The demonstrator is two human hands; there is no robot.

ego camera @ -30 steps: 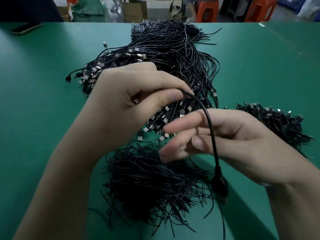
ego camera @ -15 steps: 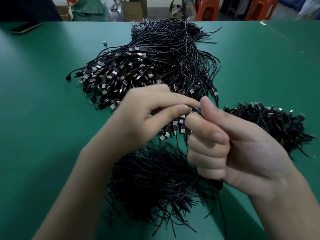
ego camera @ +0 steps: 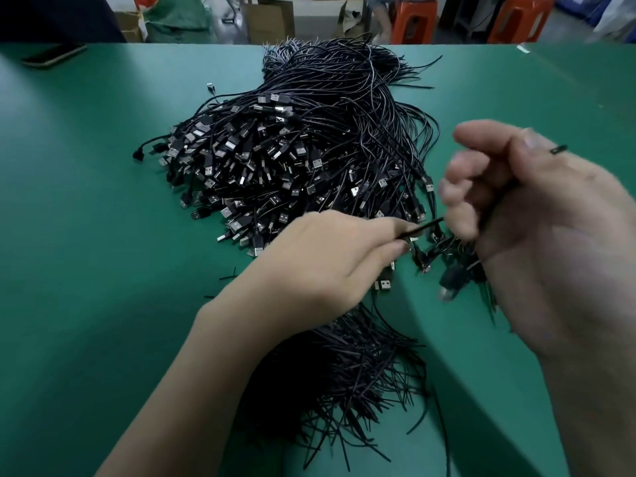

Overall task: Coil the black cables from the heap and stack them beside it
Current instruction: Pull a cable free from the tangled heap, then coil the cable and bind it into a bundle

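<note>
Cable [ego camera: 425, 226] crosswise, left hand [ego camera: 327, 256] to right hand [ego camera: 537, 232]

Right hand [ego camera: 537, 235] blurred — its hold on the cable [ego camera: 426, 227] unclear.

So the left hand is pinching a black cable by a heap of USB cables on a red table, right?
Not quite: the table is green, not red. The head view shows the left hand pinching a black cable by the heap of USB cables on it.
</note>
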